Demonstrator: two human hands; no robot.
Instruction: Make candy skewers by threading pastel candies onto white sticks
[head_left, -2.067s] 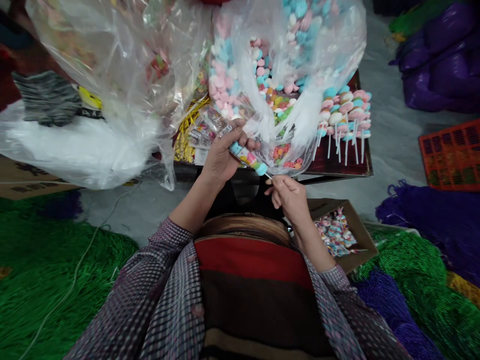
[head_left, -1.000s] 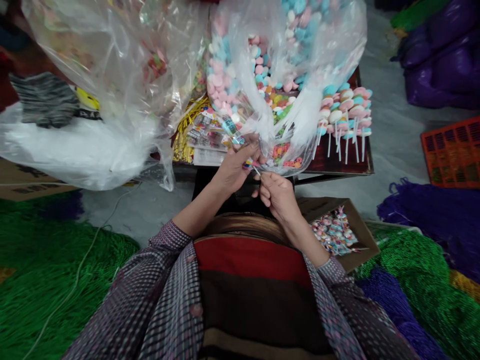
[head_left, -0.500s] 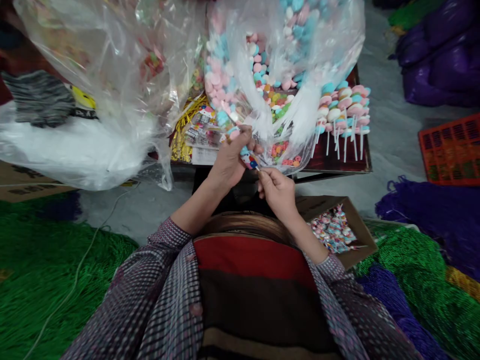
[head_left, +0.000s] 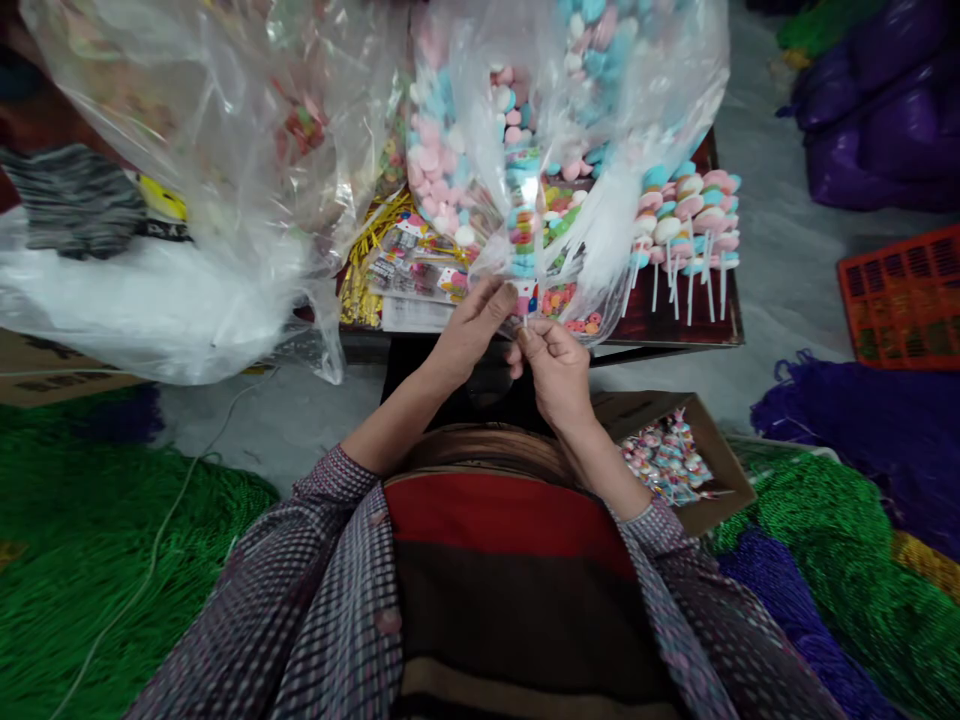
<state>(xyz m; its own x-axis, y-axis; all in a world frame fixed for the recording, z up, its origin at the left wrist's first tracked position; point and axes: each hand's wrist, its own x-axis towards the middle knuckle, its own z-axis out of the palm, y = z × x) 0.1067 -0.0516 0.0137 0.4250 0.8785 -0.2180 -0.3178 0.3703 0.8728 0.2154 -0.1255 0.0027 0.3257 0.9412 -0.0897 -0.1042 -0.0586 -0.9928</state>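
A candy skewer [head_left: 523,225] in a clear printed wrapper points away from me over the table's near edge, its coloured sweets stacked along a white stick. My right hand [head_left: 556,370] is closed round the stick at the near end. My left hand [head_left: 476,325] pinches the bottom of the wrapper, just by the printed patch [head_left: 527,297]. Left of the hands lie flat printed wrappers [head_left: 412,262] and gold twist ties [head_left: 362,295]. Beyond the skewer, plastic bags hold pink, blue and white sweets [head_left: 439,150] and fruit-coloured gummy rings [head_left: 559,300].
Unwrapped skewers [head_left: 686,225] lie at the table's right end. Below, a cardboard box [head_left: 724,465] holds wrapped ones. A large clear bag [head_left: 225,180] covers the left side, near a grey glove [head_left: 75,200]. Green strands [head_left: 112,540] and an orange crate [head_left: 904,300] are on the floor.
The skewer has swung from tilted left, partly under my left hand, to pointing straight away from me. My left hand has moved down to the wrapper's lower end.
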